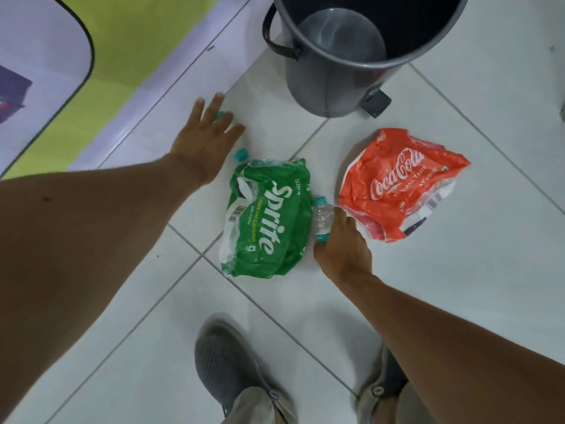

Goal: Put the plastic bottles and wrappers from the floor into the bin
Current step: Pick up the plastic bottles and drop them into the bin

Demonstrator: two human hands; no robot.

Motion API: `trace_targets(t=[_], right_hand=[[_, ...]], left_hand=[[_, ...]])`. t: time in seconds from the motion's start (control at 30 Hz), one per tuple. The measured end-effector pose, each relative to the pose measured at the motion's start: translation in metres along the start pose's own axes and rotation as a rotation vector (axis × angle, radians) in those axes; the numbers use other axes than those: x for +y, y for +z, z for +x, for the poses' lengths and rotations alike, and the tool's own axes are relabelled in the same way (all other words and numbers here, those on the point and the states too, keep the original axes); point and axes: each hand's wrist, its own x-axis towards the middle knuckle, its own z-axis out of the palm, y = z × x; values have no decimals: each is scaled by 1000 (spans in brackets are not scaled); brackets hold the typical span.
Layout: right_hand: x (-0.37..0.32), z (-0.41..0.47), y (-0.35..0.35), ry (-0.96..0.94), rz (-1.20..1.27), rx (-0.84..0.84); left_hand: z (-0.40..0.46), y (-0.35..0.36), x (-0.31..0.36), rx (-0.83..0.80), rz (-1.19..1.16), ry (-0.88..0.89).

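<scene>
A green Sprite wrapper lies crumpled on the white tiled floor. To its right lies a red Coca-Cola wrapper. Between them is a small clear bottle with a teal cap, and my right hand closes around its lower end. Another bottle's teal cap shows just above the Sprite wrapper, its body mostly hidden under my left hand, which hovers with fingers spread. The grey bin stands open at the top, with nothing in it.
The bin has a black side handle and a foot pedal. A green and lilac mat or bed edge runs along the left. My two grey shoes stand at the bottom of the view.
</scene>
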Motion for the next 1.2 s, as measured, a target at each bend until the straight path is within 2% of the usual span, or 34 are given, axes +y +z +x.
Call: trace_targets(t=[0.23,0.43,0.6,0.73,0.87,1.0,1.2], right_hand=[[0,-21,-14,-4,1,5],[-28,-70,-87,-39,-6,34],[-77,-82,-178,-121,-52,113],[-119,-50,-241,-266,-247,225],[-148,-11,-279,-339,-479,274],[-154,22,-284,-399,-680,278],[-146,43,-278,-487,-736,222]], left_hand=[[-54,1,12,-89,-203,-137],[-108,-81,9,-93,-437,-283],[-125,-173,-5,-53,-614,-382],[-114,-219,-14,6,-720,-441],[-102,-230,-11,34,-776,-458],[-103,-218,0,19,-778,-454],[-101,-206,10,-16,-738,-408]])
